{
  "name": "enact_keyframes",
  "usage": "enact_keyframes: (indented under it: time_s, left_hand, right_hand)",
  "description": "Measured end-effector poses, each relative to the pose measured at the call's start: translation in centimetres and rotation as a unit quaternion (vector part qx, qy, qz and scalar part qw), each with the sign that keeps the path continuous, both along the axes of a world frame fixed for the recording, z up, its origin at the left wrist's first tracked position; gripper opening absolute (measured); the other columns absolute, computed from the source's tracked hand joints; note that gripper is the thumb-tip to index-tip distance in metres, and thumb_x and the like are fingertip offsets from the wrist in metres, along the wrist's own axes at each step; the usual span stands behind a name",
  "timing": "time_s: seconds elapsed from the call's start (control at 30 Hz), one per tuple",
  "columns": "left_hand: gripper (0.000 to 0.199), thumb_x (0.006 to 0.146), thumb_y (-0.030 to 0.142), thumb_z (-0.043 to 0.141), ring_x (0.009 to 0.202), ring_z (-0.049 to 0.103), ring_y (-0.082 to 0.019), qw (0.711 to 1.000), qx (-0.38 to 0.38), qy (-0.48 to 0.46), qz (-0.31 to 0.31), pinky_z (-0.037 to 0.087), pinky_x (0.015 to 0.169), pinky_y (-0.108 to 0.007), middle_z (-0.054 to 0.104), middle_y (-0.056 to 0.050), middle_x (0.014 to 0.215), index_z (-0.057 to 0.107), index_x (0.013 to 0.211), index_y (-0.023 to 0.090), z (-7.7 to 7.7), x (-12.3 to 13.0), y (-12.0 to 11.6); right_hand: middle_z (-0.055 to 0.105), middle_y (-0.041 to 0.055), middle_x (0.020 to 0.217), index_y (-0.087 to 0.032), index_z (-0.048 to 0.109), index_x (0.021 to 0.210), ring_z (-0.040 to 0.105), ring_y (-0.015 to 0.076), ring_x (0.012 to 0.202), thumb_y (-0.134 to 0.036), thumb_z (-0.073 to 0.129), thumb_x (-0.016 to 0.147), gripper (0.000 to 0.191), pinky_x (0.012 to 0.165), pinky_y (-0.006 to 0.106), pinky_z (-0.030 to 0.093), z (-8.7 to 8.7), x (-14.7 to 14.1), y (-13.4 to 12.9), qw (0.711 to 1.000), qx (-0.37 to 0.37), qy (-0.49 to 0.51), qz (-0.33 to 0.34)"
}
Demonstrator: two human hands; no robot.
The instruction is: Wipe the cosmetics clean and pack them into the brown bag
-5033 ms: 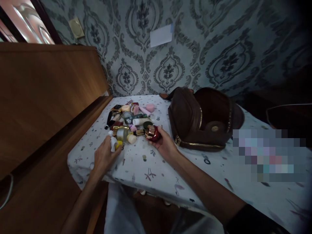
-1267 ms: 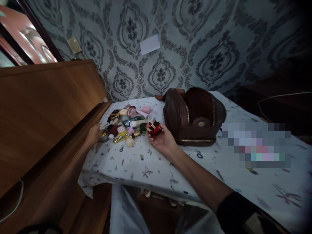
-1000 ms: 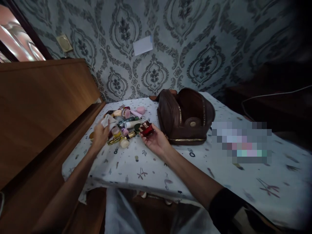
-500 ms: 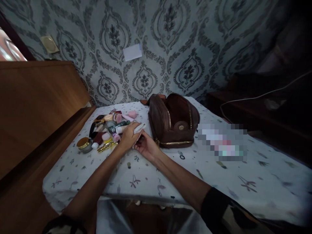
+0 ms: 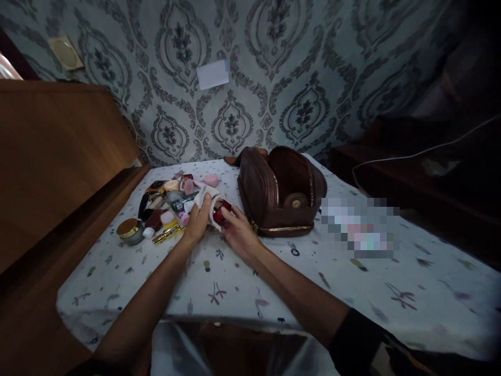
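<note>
My left hand (image 5: 197, 223) grips a white cloth (image 5: 205, 194), thumb on top. Wrapped partly by the cloth is a small, shiny dark-red container (image 5: 221, 210); its exact kind is hard to make out. The fingers of my right hand (image 5: 241, 234) are closed on the container's right side. To the left lie a gold-lidded jar (image 5: 129, 228), a gold tube (image 5: 166, 235), a pink-and-yellow item (image 5: 168, 218) and several other cosmetics. Just right of my hands stands a brown toiletry bag (image 5: 256, 201), its top unzipped and gaping.
A patterned white cloth covers the table (image 5: 242, 292). Along the left side rises a wooden panel (image 5: 58, 156). A pixelated patch hides something right of the bag. A pale cable (image 5: 415, 155) crosses dark furniture at the right, and the papered wall is behind.
The dark-red container now shows between my hands, with the white cloth spread around its left side. My left hand has turned thumb-up and shifted slightly left. The view has moved a little.
</note>
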State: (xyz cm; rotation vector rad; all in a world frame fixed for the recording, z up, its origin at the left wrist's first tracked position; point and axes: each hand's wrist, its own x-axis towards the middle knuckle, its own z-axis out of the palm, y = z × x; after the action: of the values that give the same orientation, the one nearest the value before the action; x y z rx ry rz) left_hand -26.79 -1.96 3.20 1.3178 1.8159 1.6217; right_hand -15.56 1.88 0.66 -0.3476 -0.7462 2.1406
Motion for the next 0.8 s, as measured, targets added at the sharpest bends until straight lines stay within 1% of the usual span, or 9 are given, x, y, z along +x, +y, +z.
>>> enact_keyframes:
  time_s: [0.13,0.2,0.3,0.37,0.4,0.47,0.53,0.7,0.8]
  left_hand:
    - [0.065,0.092,0.068,0.038,0.117,0.062,-0.026,1.0,0.023,0.017,0.008,0.048,0.103,-0.035,0.073,-0.011,0.113,0.068,0.11,0.014,-0.5,0.1,-0.4]
    - [0.062,0.09,0.068,0.043,0.112,0.064,-0.026,1.0,0.02,0.024,-0.003,0.05,0.099,-0.035,0.074,-0.011,0.106,0.068,0.108,0.014,-0.9,0.1,-0.4]
    - [0.054,0.085,0.063,0.056,0.095,0.067,-0.024,0.997,-0.004,0.023,-0.072,0.055,0.085,-0.033,0.074,-0.009,0.093,0.067,0.103,0.013,-1.2,0.1,-0.4]
    - [0.047,0.083,0.056,0.062,0.09,0.067,-0.022,0.994,0.001,0.028,-0.105,0.055,0.082,-0.032,0.073,-0.008,0.095,0.066,0.104,0.014,-1.1,0.1,-0.3]
    - [0.044,0.083,0.053,0.063,0.09,0.067,-0.021,0.993,0.011,0.033,-0.109,0.054,0.083,-0.031,0.073,-0.007,0.097,0.065,0.104,0.014,-0.9,0.1,-0.3]
    - [0.04,0.085,0.049,0.061,0.092,0.066,-0.021,0.993,0.03,0.044,-0.102,0.053,0.086,-0.032,0.072,-0.008,0.099,0.065,0.104,0.014,-0.5,0.2,-0.4]
    - [0.04,0.087,0.05,0.057,0.094,0.066,-0.022,0.995,0.039,0.047,-0.082,0.053,0.087,-0.032,0.072,-0.009,0.099,0.066,0.102,0.014,-0.2,0.3,-0.6]
    - [0.05,0.091,0.061,0.046,0.086,0.067,-0.023,0.999,0.032,0.023,-0.022,0.053,0.082,-0.033,0.074,-0.008,0.089,0.067,0.09,0.016,-0.2,0.2,-0.7]
    - [0.056,0.091,0.065,0.042,0.087,0.067,-0.024,0.999,0.042,0.003,0.002,0.053,0.084,-0.035,0.074,-0.008,0.088,0.066,0.088,0.015,-0.2,0.1,-0.6]
  right_hand:
    - [0.074,0.0003,0.088,-0.021,0.067,0.097,0.066,0.0131,0.072,-0.032,0.076,0.081,0.021,0.057,0.022,0.053,0.4,0.5,0.4,0.996,-0.077,-0.01,0.052]
    - [0.072,0.0003,0.08,-0.021,0.066,0.096,0.066,0.0138,0.065,-0.037,0.068,0.088,0.018,0.053,0.023,0.052,0.5,0.8,0.5,0.991,-0.108,-0.02,0.077]
    - [0.066,-0.0023,0.07,-0.023,0.062,0.091,0.063,0.0143,0.053,-0.047,0.057,0.094,0.024,0.044,0.023,0.046,0.3,0.8,0.7,0.985,-0.129,-0.042,0.108]
    - [0.064,-0.0029,0.067,-0.023,0.06,0.089,0.059,0.0134,0.046,-0.051,0.049,0.097,0.031,0.042,0.023,0.043,0.0,0.7,0.8,0.982,-0.128,-0.06,0.127]
    - [0.064,-0.0023,0.065,-0.023,0.059,0.089,0.058,0.0132,0.044,-0.053,0.044,0.098,0.035,0.041,0.022,0.042,0.0,0.6,0.8,0.98,-0.124,-0.072,0.14]
    - [0.063,-0.0004,0.063,-0.022,0.059,0.088,0.056,0.0132,0.043,-0.055,0.032,0.101,0.044,0.041,0.022,0.04,0.0,0.5,0.7,0.975,-0.114,-0.092,0.169]
    - [0.062,0.0007,0.06,-0.02,0.059,0.087,0.057,0.0134,0.044,-0.056,0.027,0.102,0.05,0.042,0.022,0.041,0.3,0.5,0.5,0.971,-0.105,-0.097,0.193]
    - [0.067,0.0027,0.066,-0.018,0.061,0.095,0.059,0.0126,0.049,-0.052,0.034,0.102,0.044,0.047,0.02,0.045,0.9,0.8,0.1,0.972,-0.081,-0.064,0.21]
    - [0.067,0.0044,0.064,-0.016,0.062,0.094,0.056,0.0115,0.046,-0.06,0.03,0.1,0.054,0.042,0.018,0.041,0.7,0.8,0.2,0.969,-0.074,-0.07,0.224]
